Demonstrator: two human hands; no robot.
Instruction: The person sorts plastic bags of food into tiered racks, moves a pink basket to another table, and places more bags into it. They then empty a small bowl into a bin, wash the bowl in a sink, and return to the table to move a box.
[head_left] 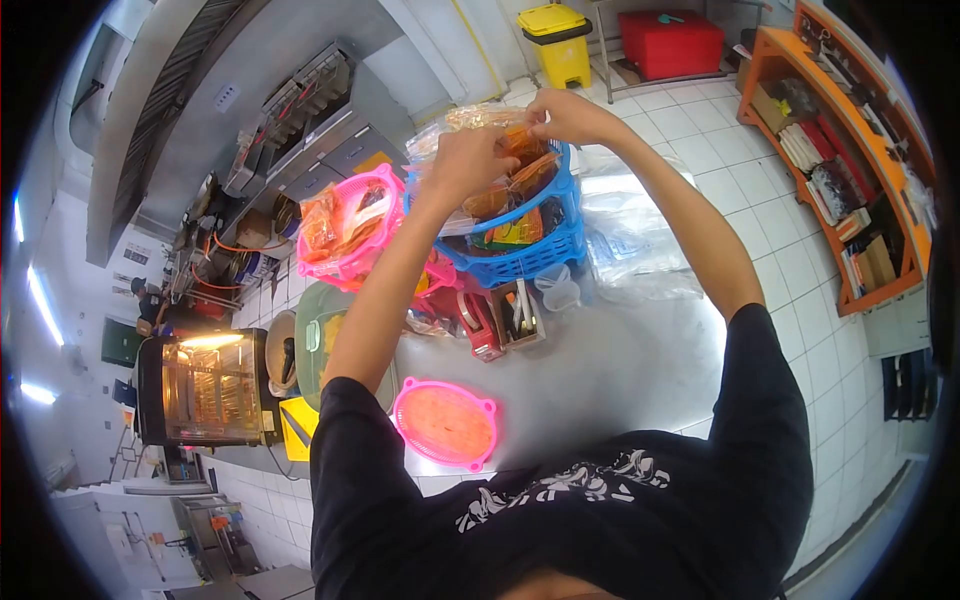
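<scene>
Kitchen surroundings fill the view: a white tiled floor (790,230) runs along the right, and a steel worktop (600,370) lies below the person's chest. At the far left a lit warming cabinet (205,388) glows orange, with a yellow object (298,425) just beside it. Next to that sits a large green lidded container (318,335). In front of it, near the person's black shirt, a round pink tray (446,423) rests flat on the worktop. Further up, a pink basket (350,228) holds orange packets. A small holder with utensils (503,318) stands between the pink tray and a blue basket (530,245), which is filled with more bagged goods.

Above the blue basket both hands meet. The left hand (470,160) is raised with its fingers bunched on the edge of a clear bag of orange-brown food (515,160), which sits at the top of the blue basket. The right hand (565,115) pinches the same bag at its upper edge, fingers closed together on the plastic. The two hands are just beside each other, nearly touching.

Right of the basket, crumpled clear plastic bags (625,235) lie on the worktop. Across the floor stand a yellow bin (556,40) and a red box (670,42), and an orange shelf (850,150) lines the right edge.
</scene>
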